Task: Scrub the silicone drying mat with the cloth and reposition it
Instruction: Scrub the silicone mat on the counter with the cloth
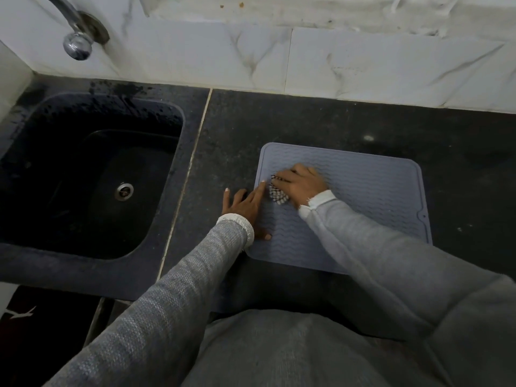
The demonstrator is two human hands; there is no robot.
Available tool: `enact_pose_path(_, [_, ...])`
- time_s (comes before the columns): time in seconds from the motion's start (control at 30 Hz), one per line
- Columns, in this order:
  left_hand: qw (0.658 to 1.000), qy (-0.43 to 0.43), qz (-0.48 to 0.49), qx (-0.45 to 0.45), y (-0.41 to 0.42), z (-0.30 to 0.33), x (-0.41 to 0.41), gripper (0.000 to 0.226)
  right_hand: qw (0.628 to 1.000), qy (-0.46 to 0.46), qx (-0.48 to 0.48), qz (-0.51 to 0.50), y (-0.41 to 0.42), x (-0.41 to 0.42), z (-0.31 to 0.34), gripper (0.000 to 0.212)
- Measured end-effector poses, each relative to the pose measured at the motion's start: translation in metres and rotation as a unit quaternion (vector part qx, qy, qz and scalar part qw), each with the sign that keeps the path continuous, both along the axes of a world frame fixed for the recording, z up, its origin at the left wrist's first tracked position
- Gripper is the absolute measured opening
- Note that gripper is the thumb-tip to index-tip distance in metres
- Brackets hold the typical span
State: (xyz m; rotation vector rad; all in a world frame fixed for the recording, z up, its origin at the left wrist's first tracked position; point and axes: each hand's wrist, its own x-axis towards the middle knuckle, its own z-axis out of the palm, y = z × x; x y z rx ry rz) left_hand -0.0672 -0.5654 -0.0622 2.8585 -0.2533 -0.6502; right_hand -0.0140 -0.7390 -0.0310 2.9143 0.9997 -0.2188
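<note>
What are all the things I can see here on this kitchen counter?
drying mat: one, blue-grey, flat on the counter right of the sink
cloth: one, checked, on the mat's left part
counter: one, black
sink: one, black, left
tap: one, chrome, on the wall
wall tiles: white marble, behind
left hand: fingers spread, pressing the mat's left edge
right hand: on the cloth, blurred
sleeves: two, grey

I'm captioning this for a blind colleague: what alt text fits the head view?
A person's right hand presses a checked cloth on a grey silicone mat while the left hand steadies its edge with spread fingers. The mat lies on a dark counter beside a black sink.
</note>
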Motion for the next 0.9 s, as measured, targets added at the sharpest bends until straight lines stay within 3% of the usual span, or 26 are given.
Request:
enact_pose_path(0.2, [1.0,0.002,0.003,-0.007,0.002,-0.002,0.0,0.137,0.997,0.018,-0.078,0.008,-0.016,-0.006,-0.012,0.052])
enact_pose_path(0.3, [1.0,0.002,-0.002,-0.02,0.004,-0.001,-0.001,0.136,0.998,-0.015,-0.055,0.0,-0.05,-0.013,-0.007,0.046])
enact_pose_path(0.37, [1.0,0.004,-0.002,-0.021,0.004,0.0,-0.001,0.135,0.999,0.014,-0.037,-0.019,-0.055,-0.011,-0.005,0.045])
enact_pose_path(0.53, [1.0,0.004,0.001,-0.009,0.002,-0.001,0.002,0.137,0.999,-0.011,0.027,-0.022,-0.007,0.0,-0.003,0.041])
enact_pose_path(0.63, [1.0,-0.001,0.007,0.003,0.001,-0.004,0.001,0.138,1.0,-0.009,-0.028,-0.005,0.018,-0.002,-0.008,0.044])
enact_pose_path(0.77, [1.0,0.007,0.001,-0.011,0.004,-0.006,0.003,0.136,0.996,-0.001,-0.088,-0.011,-0.018,-0.01,-0.01,0.05])
enact_pose_path(0.9, [1.0,0.007,-0.007,-0.015,0.004,-0.003,0.001,0.127,0.995,-0.085,-0.046,0.021,-0.05,-0.019,-0.005,0.045])
